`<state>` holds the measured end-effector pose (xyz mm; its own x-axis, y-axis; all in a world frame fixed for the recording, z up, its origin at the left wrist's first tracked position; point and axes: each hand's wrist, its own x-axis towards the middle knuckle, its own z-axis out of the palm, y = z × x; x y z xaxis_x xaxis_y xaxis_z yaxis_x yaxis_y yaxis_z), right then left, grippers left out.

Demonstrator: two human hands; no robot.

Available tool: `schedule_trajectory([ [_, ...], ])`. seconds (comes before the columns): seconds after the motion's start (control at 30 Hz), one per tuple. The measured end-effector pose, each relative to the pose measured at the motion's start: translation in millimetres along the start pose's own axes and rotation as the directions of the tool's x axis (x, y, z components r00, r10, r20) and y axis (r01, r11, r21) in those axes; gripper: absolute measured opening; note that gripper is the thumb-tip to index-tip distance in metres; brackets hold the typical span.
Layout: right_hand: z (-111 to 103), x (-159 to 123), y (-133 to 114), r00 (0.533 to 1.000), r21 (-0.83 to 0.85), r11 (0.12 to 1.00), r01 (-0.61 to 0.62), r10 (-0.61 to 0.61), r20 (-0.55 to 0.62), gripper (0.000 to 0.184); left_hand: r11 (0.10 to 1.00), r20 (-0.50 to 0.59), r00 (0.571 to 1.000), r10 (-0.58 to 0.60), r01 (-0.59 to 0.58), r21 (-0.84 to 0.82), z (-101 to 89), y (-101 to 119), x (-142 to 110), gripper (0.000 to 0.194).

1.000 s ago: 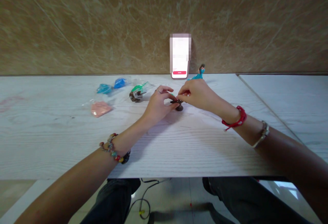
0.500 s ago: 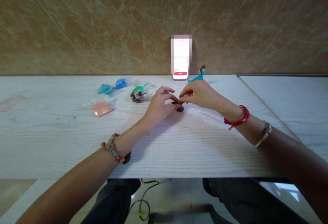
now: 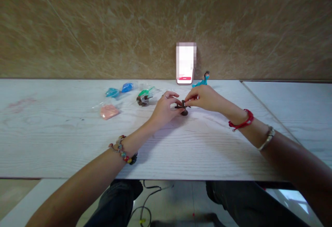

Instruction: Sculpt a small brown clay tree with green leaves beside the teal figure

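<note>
A small dark brown clay piece [image 3: 183,107] sits between my two hands on the white wooden table [image 3: 77,144]. My left hand [image 3: 164,108] pinches it from the left with thumb and fingers closed on it. From the right, my right hand [image 3: 204,97] pinches the same piece with its fingertips. A small dark lump of it rests on the table just below the fingers.
Bags of clay lie to the left: pink [image 3: 109,111], teal [image 3: 112,92], blue [image 3: 127,87], and green with brown [image 3: 144,96]. A phone [image 3: 186,63] leans on the wall, a small teal clay figure [image 3: 203,79] beside it. A second table [image 3: 293,106] adjoins at right.
The view has shifted a little, so everything sits slightly lower and to the right. Both hands keep pinching the brown piece, their fingers working closer together.
</note>
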<state>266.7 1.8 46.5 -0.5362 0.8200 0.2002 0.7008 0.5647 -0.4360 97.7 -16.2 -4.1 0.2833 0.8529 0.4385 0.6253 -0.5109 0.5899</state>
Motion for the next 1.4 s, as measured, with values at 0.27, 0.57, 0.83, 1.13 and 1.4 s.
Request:
schedule_trajectory([
  [0.27, -1.0, -1.1, -2.5, 1.0, -0.013, 1.0, -0.004, 0.004, 0.008, 0.014, 1.0, -0.004, 1.0, 0.016, -0.016, 0.013, 0.3, -0.3, 0.2, 0.008],
  [0.57, 0.9, 0.7, -0.9, 1.0, -0.006, 1.0, 0.015, -0.015, -0.005, 0.014, 1.0, 0.012, 1.0, 0.012, -0.012, -0.013, 2.0, -1.0, 1.2, 0.008],
  [0.83, -0.2, 0.1, -2.0, 0.996, -0.009, 0.996, 0.088, -0.088, 0.01, 0.02, 0.999, 0.018, 1.0, 0.012, -0.012, -0.035, 1.9, -1.2, 2.0, 0.008],
  [1.13, 9.2, 2.6, 2.6, 0.992, 0.055, 0.991, 0.122, -0.12, -0.032, 0.012, 0.999, 0.028, 1.0, -0.011, 0.012, -0.049, 3.0, -2.6, 3.1, 0.011],
  [1.4, 11.3, 4.4, 12.2, 0.986, 0.146, 0.975, 0.168, -0.167, -0.02, 0.015, 0.998, 0.031, 1.0, 0.002, -0.001, -0.055, 2.8, -2.5, 2.5, 0.014],
])
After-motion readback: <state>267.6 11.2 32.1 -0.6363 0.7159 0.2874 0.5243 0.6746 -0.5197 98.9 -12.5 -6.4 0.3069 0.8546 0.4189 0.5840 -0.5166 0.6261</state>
